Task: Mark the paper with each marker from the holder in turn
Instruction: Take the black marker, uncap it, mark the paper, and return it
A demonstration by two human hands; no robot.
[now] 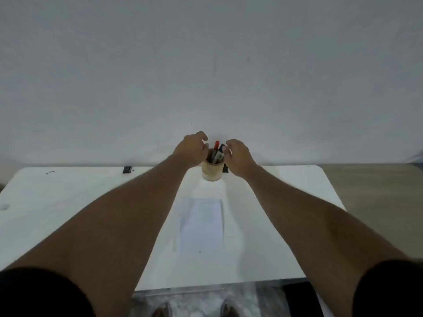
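Both arms extended over white bench [68,202]. Left hand [191,148] at left side of wooden holder [212,171], fingers curled loosely, gripping nothing visible. Right hand [238,156] at holder's right rim, fingers half-curled, likewise empty (rim contact unclear). Red-capped marker [216,146] upright in holder among darker ones. Paper [202,225] flat on bench, nearer the body, well apart from holder.

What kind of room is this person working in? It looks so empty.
Probably a plain workroom or test space set up for the task, not a home. A bare white wall stands behind a white folding-style table, which carries little beyond a sheet of paper and a wooden pen holder.
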